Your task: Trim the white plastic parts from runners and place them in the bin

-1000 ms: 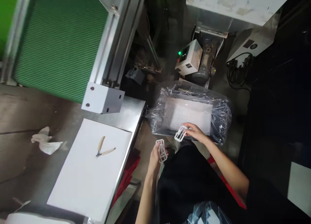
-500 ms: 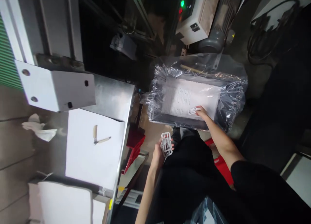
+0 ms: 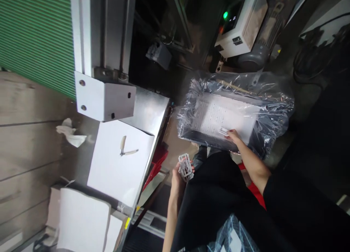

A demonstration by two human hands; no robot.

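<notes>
In my left hand (image 3: 178,173), held low in front of my legs, are several white plastic frames (image 3: 185,167) with rectangular openings, bunched together. My right hand (image 3: 233,135) reaches into a box (image 3: 210,138) lined with clear plastic film and grips another small white frame (image 3: 223,131) by its end. That frame is just over a white sheet (image 3: 240,115) in the box. Rows of white pieces (image 3: 210,113) lie on the sheet's left part. I cannot tell whether the frame in my right hand touches the sheet.
To the left, a metal table (image 3: 150,106) bears a white sheet (image 3: 117,172) with a small two-armed tool (image 3: 128,152). A bent metal bracket (image 3: 105,101) juts out beside a green ribbed belt (image 3: 35,37). Beyond the box stand a motor (image 3: 254,55) and a control box (image 3: 243,30).
The view has swung left, so everything sits further right. My right hand's frame has tilted and come lower over the sheet. The left hand still holds its bunch, slightly turned.
</notes>
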